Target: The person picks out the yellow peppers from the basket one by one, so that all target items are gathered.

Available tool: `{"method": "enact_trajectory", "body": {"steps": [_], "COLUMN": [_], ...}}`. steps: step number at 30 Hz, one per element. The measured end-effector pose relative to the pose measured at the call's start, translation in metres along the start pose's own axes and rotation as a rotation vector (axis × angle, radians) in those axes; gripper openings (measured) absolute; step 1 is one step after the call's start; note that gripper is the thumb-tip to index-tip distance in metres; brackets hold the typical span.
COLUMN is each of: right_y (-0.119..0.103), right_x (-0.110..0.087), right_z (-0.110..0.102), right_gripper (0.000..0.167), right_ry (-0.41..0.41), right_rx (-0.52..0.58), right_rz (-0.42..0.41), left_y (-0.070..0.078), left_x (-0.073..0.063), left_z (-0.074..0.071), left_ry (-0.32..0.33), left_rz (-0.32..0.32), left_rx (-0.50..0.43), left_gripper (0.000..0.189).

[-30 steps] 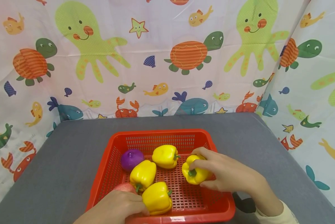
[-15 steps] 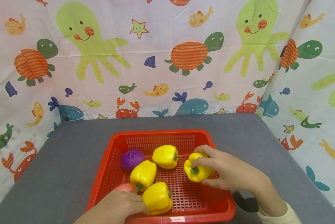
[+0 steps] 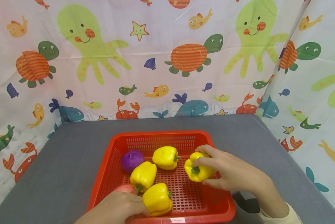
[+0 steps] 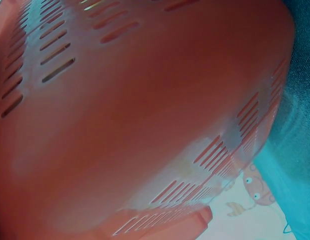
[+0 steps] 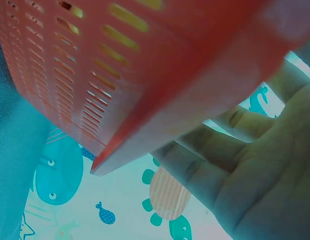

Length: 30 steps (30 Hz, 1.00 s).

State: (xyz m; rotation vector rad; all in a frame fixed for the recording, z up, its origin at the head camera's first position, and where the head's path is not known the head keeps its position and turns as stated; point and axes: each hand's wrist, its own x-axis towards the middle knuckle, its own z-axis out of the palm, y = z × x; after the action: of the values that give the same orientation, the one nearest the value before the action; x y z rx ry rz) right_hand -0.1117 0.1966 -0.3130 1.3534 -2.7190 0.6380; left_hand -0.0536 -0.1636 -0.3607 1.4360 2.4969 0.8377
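Note:
My right hand (image 3: 226,169) grips a yellow bell pepper (image 3: 196,174) at the right side of the red basket (image 3: 156,134), its green stem facing left. Low at the front left, my left hand (image 3: 118,205) reaches over the rim, fingers bent down beside a reddish-pink round fruit (image 3: 125,188). That hand covers most of the fruit, and I cannot tell whether it grips it. Another yellow bell pepper (image 3: 157,199) lies right at the left fingertips. In the right wrist view my right hand's fingers (image 5: 195,165) pass behind the basket rim; the held pepper is hidden.
Two more yellow bell peppers, a middle one (image 3: 143,177) and a far one (image 3: 164,158), lie in the basket. A purple onion (image 3: 132,161) sits at its left wall. The basket stands on a grey tabletop (image 3: 80,149), with a sea-animal curtain (image 3: 156,46) behind.
My right hand has shifted slightly to the right with the yellow bell pepper, mostly in the first half second. The left hand stays in place.

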Motion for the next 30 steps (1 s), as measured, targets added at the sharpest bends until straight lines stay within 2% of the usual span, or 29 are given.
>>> {"method": "enact_trajectory", "body": {"steps": [5,9,12,25,30], "right_y": [0.001,0.0,0.0,0.002,0.002], "right_x": [-0.003,-0.004,-0.005,-0.009,-0.01], "right_z": [-0.003,-0.006,-0.009,-0.017,-0.019], "right_gripper": [0.049,0.048,0.046,0.047,0.049], "right_ry": [0.028,0.045,0.059,0.105,0.122], "right_rx": [-0.018,-0.031,-0.039,-0.044,-0.016], "right_rz": [-0.023,-0.017,-0.021,-0.048,-0.029], "left_y": [0.0,-0.002,-0.001,-0.003,-0.002], "left_x": [0.0,0.0,0.0,0.0,0.0], "left_z": [0.0,0.0,0.0,0.0,0.0], "left_ry": [-0.015,0.008,0.016,-0.006,-0.014], "left_rz": [-0.009,0.036,0.044,0.043,0.03], "left_rx": [-0.015,0.025,0.033,0.012,0.011], "left_gripper": [0.03,0.029,0.029,0.028,0.029]}}
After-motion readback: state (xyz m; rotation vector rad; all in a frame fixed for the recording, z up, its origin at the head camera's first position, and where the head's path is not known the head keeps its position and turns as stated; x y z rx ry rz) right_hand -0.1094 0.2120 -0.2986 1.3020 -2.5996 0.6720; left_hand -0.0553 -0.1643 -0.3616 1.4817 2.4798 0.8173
